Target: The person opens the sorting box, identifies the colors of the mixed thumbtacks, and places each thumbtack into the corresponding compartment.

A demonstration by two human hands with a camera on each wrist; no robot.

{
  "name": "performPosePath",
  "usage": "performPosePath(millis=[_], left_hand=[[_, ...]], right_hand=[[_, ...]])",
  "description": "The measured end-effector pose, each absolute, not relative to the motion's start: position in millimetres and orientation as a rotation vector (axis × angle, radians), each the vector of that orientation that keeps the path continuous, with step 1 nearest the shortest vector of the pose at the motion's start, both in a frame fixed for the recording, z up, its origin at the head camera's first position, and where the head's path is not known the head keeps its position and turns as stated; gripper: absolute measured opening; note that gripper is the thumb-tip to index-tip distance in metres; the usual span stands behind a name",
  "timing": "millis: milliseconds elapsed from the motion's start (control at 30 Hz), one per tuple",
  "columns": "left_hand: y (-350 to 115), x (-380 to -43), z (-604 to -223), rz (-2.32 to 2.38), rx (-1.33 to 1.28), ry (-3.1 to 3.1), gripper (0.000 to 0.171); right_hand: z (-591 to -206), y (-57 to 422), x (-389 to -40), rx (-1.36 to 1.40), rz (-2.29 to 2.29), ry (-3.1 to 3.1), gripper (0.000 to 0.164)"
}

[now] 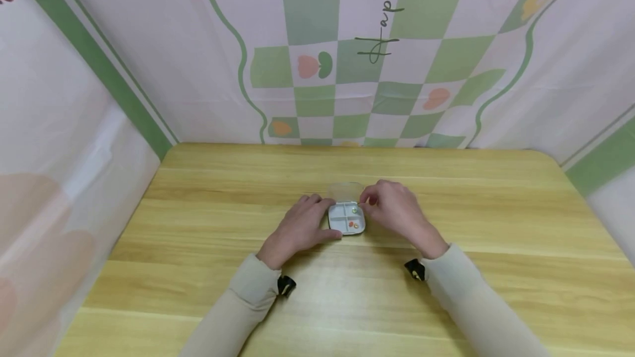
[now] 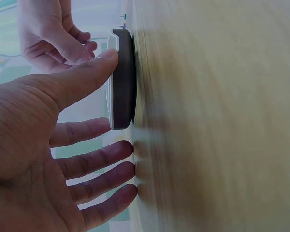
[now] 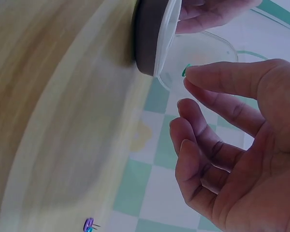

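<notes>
A small pill box (image 1: 338, 225) with a white four-part inside and a dark outer shell lies on the table, its clear lid (image 1: 345, 191) tipped back. My left hand (image 1: 303, 223) grips it from the left, thumb along the near edge and index finger at the far side. Two right-hand compartments hold small pieces, green (image 1: 354, 210) in the far one and red (image 1: 351, 224) in the near one. At the box's far right corner, my right hand (image 1: 395, 209) pinches a tiny green piece (image 3: 185, 70) between thumb and index finger. Fingertips hide most of that piece.
Small purple and blue studs (image 3: 89, 224) with thin metal pins lie on the wooden table (image 1: 223, 180), apart from the box. Behind the table hangs a green-and-white checked cloth (image 1: 312, 21). Another printed cloth (image 1: 64, 153) hangs along the left side.
</notes>
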State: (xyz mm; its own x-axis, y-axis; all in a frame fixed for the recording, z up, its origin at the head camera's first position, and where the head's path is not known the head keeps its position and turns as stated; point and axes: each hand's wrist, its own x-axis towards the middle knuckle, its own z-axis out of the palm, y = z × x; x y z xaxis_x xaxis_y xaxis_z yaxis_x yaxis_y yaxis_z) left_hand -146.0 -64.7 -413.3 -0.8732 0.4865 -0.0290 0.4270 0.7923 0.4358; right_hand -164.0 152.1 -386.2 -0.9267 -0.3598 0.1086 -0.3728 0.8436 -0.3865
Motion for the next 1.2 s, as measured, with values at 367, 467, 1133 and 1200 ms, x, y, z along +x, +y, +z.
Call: performPosePath(millis=[367, 467, 1133, 1200], left_hand=[[-64.7, -146.2, -412.0, 0.608, 0.735, 2.844, 0.071], [-64.7, -146.0, -411.9, 0.608, 0.734, 2.843, 0.071], [-65.0, -146.9, -411.8, 0.615, 0.739, 2.839, 0.069], [-65.0, -146.7, -411.9, 0.612, 0.741, 2.84, 0.069]], right_hand=[[-389.5, 141.8, -162.9, 0.612, 0.647, -3.018, 0.005], [-391.4, 140.3, -162.9, 0.619, 0.641, -3.025, 0.004], [-396.5, 136.1, -164.7, 0.609, 0.652, -3.048, 0.004], [-397.0, 136.1, -164.8, 0.606, 0.662, -3.052, 0.004]])
